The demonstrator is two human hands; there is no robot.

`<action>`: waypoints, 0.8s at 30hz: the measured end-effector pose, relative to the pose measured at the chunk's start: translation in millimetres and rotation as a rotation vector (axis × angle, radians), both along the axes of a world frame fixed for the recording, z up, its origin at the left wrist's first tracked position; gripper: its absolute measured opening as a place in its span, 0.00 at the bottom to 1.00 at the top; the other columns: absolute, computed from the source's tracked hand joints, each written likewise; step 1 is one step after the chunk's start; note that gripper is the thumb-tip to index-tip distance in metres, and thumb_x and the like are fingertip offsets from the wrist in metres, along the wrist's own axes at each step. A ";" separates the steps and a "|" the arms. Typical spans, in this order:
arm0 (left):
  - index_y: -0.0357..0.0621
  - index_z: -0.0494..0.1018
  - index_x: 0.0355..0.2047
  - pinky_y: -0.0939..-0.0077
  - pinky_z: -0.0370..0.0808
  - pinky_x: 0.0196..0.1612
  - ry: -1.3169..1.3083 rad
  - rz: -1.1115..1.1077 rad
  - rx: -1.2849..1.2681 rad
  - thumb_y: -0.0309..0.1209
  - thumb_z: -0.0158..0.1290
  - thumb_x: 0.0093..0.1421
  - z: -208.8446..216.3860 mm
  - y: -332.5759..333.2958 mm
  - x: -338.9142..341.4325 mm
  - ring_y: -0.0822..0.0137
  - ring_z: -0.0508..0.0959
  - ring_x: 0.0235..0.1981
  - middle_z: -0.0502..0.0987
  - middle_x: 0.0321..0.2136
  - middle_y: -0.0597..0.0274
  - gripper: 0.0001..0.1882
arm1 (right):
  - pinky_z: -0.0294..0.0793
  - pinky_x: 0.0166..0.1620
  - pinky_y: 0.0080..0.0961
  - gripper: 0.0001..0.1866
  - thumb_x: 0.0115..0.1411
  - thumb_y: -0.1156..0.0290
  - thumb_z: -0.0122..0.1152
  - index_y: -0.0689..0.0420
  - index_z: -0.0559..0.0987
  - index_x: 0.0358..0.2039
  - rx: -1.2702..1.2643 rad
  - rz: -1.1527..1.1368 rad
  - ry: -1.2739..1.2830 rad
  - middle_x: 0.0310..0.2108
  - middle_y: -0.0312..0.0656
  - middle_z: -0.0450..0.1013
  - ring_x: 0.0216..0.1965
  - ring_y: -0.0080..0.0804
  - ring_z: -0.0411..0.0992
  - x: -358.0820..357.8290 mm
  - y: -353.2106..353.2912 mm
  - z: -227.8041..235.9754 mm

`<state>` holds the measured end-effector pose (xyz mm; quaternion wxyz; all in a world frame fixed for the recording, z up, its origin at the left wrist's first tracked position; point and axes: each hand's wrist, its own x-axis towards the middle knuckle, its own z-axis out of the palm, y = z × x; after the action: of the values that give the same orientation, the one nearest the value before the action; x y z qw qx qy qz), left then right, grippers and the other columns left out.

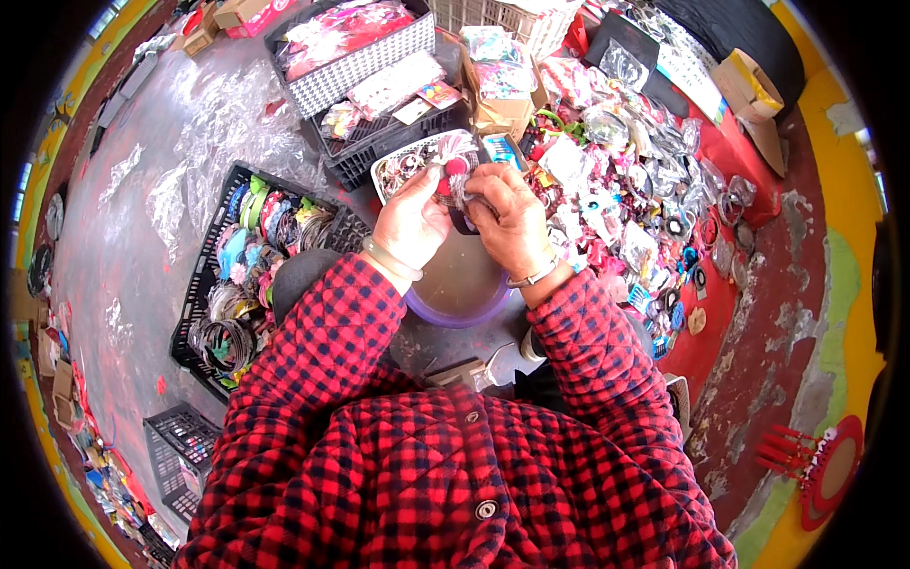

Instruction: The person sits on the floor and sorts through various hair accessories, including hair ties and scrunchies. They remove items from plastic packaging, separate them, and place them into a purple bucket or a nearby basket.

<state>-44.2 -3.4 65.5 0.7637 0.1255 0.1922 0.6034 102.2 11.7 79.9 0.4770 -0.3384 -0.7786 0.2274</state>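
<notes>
Above the purple basin (462, 305), both hands met over a small hair ornament (458, 171) with a red pompom and pale fluffy trim. The left hand (413, 220) pinched the ornament's near side between thumb and fingers, and the right hand (510, 220) closed around its other side, fingertips touching the trim; what lay beneath the fingers was hard to make out, possibly a dark clip. A pale bangle circled the left wrist and a thin bracelet the right, both below red-and-black checked sleeves. Just beyond the basin, behind the hands, sat a white tray (417, 156) of small trinkets. Left of the basin, a black crate (204, 275) held coloured headbands. Right of the basin, packets of hair accessories (626, 218) lay heaped on a red surface. Further beyond the basin stood a grey woven basket (355, 66).
</notes>
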 end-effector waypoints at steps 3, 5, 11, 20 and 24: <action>0.42 0.71 0.40 0.76 0.69 0.42 0.001 0.019 -0.003 0.29 0.43 0.61 2.4 0.1 -1.9 0.73 0.74 0.36 0.75 0.35 0.61 0.10 | 0.70 0.38 0.27 0.09 0.45 0.83 0.56 0.60 0.75 0.29 -0.072 0.039 -0.028 0.32 0.43 0.70 0.35 0.38 0.71 1.8 -4.1 4.9; 0.41 0.71 0.39 0.77 0.69 0.41 -0.010 0.050 -0.005 0.29 0.44 0.61 -5.5 4.0 -6.3 0.73 0.74 0.36 0.75 0.35 0.62 0.09 | 0.70 0.38 0.25 0.08 0.45 0.83 0.56 0.61 0.75 0.28 -0.181 0.054 -0.098 0.30 0.42 0.70 0.34 0.35 0.71 5.5 -3.4 7.2; 0.42 0.71 0.39 0.78 0.69 0.40 0.063 0.046 0.039 0.26 0.47 0.57 -5.0 6.5 -7.7 0.72 0.74 0.35 0.75 0.33 0.64 0.09 | 0.71 0.35 0.26 0.09 0.47 0.79 0.56 0.59 0.77 0.31 -0.277 -0.173 0.171 0.28 0.44 0.71 0.30 0.36 0.72 20.5 3.0 14.0; 0.38 0.68 0.41 0.70 0.68 0.45 0.136 0.037 0.189 0.22 0.45 0.54 11.2 -0.1 1.6 0.67 0.73 0.38 0.74 0.36 0.60 0.13 | 0.71 0.32 0.24 0.12 0.46 0.83 0.56 0.59 0.77 0.33 -0.175 0.010 0.128 0.30 0.43 0.70 0.30 0.36 0.71 2.1 -3.4 6.2; 0.38 0.67 0.43 0.70 0.66 0.47 0.123 0.039 0.107 0.22 0.44 0.54 -0.4 0.9 -7.2 0.66 0.72 0.41 0.73 0.38 0.59 0.14 | 0.70 0.32 0.24 0.10 0.46 0.81 0.56 0.58 0.78 0.31 -0.161 -0.077 0.031 0.27 0.43 0.70 0.29 0.35 0.71 16.8 6.1 6.6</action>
<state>-51.4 -2.5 65.1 0.7308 0.1992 0.2086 0.6187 119.0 17.8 86.5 0.4685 -0.4021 -0.7366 0.2760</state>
